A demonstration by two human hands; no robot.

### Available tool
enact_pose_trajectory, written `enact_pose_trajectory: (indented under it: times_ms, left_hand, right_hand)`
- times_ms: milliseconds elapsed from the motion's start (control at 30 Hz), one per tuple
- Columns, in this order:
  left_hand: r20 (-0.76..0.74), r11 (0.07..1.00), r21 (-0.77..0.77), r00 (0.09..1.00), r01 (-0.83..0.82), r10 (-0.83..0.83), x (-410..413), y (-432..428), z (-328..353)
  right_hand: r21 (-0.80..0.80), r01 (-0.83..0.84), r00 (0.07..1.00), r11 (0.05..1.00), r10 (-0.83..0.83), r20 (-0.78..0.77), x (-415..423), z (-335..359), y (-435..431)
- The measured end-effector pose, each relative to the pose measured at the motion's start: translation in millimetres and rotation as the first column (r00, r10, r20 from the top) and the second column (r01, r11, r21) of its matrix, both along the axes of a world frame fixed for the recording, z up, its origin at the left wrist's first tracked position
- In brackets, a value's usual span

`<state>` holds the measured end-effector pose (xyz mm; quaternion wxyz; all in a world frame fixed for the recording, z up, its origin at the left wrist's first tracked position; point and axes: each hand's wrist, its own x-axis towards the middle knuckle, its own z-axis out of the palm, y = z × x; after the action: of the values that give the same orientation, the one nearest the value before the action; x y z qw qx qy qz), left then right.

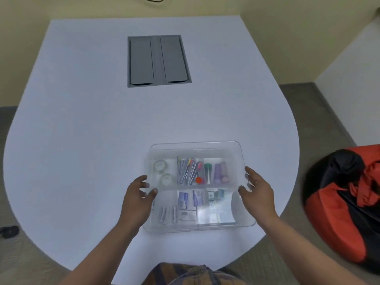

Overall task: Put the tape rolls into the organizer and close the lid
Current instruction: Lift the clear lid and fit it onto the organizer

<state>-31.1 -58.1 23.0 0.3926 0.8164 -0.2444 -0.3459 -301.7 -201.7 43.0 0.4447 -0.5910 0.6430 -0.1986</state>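
A clear plastic organizer (244, 222) stands on the white table near its front edge. A see-through lid (195, 148) lies over it. Through the lid I see two tape rolls (163, 172) in the back left compartment, one behind the other. Pens, markers and small packets fill the other compartments. My left hand (136, 195) grips the lid's left edge with thumb on top. My right hand (257, 187) grips the lid's right edge the same way.
A grey cable hatch (157, 60) is set into the table (82, 140) farther back. A red and black beanbag (341, 202) sits on the floor to the right. A small dark object (9, 231) lies on the floor at left.
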Motion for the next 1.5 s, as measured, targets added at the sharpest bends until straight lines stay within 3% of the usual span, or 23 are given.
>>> enact_pose_trajectory:
  times_ms: [333,533,800,1033,1333,1400,1500]
  left_hand:
    - [0.276,0.971,0.231,0.954,0.057,-0.121,1.9,8.5,-29.2]
    - [0.308,0.970,0.235,0.941,0.069,-0.142,11.2,9.9,-39.4]
    - [0.284,0.980,0.198,0.959,-0.031,-0.027,17.8,-6.3,-46.7]
    - [0.149,0.975,0.210,0.988,-0.069,0.038,20.2,-27.8,-54.9]
    - [0.154,0.991,0.115,0.986,-0.076,0.058,16.3,-29.2,-59.5]
    - [0.107,0.994,0.075,0.992,-0.075,0.066,18.3,-28.9,-61.9]
    - [-0.090,0.995,-0.008,0.991,-0.096,0.095,24.7,-28.3,-65.3]
  right_hand:
    - [0.063,-0.116,0.988,0.991,0.121,-0.093,-11.3,-29.8,7.0]
    - [0.021,-0.127,0.988,0.992,0.128,-0.086,-1.4,-34.8,4.5]
    - [-0.060,-0.011,0.997,0.998,0.007,-0.075,15.6,-41.5,-13.9]
    - [0.087,0.066,0.983,0.994,-0.050,-0.174,37.0,-59.3,-41.9]
    - [0.098,0.090,0.992,0.991,-0.080,-0.098,36.8,-75.7,-44.4]
    - [0.130,0.096,0.994,0.987,-0.088,-0.064,38.0,-76.2,-46.1]
    - [0.228,0.107,0.994,0.968,-0.110,-0.003,35.9,-77.9,-50.9]
